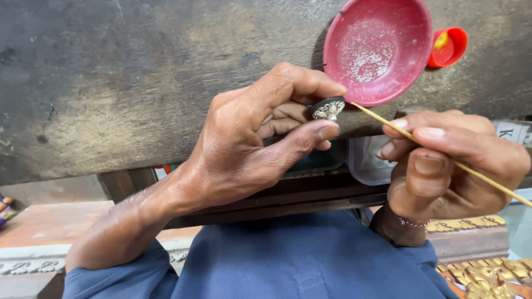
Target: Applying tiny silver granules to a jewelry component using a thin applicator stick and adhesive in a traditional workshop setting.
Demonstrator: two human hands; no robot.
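The scene is lit evenly by soft, diffuse daylight, and no hard shadows are cast. A faint shadow is seen under the left hand [260,138] on the worn table [111,83]. A dull sheen is shown on the red bowl [378,50] just above the right hand [449,160]. Both hands are rendered sharply; skin creases are resolved. Slight softness is noted below the wrists, at the blue cloth [288,260]. Wide-angle stretching is visible towards the frame edges. No motion blur is observed.
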